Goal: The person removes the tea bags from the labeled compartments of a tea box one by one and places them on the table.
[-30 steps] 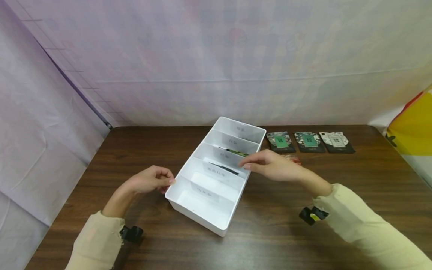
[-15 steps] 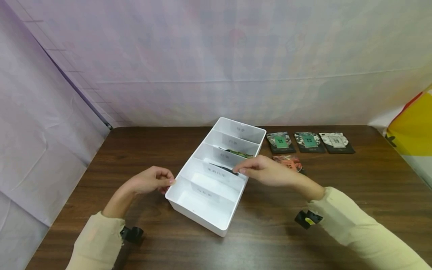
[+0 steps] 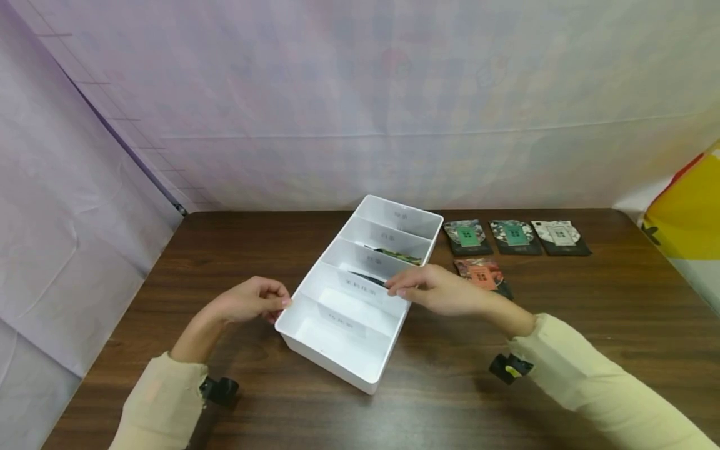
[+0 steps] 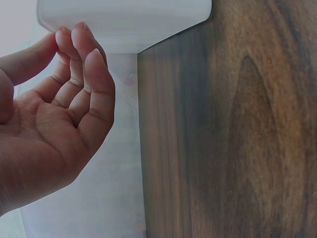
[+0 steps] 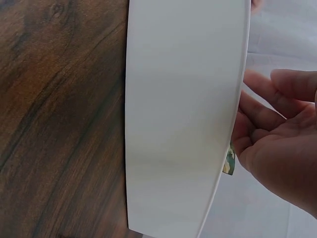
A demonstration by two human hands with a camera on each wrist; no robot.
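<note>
A white divided box [image 3: 329,361] with a label on each compartment stands slanted on the table. My left hand [image 3: 247,301] holds its near left rim between thumb and bent fingers; the left wrist view shows thumb and fingertips right at the rim. My right hand [image 3: 444,289] reaches over the opposite rim, fingertips at the end of a thin dark sachet [image 3: 367,277] standing in the middle compartment. In the right wrist view the thumb is apart from the fingers, whose tips the wall hides. A green patterned sachet [image 3: 400,255] stands one compartment farther back.
Right of the box, three flat sachets lie in a row: a green-labelled one [image 3: 468,237], a teal-labelled one [image 3: 515,237] and a white one [image 3: 561,237]. An orange-red sachet [image 3: 482,277] lies before them, close behind my right wrist. A pale curtain [image 3: 360,125] hangs behind the table.
My right hand has moved left and slightly down along the dark sachet, covering more of its right end. The orange-red sachet shows more. My left hand and the box keep their place.
</note>
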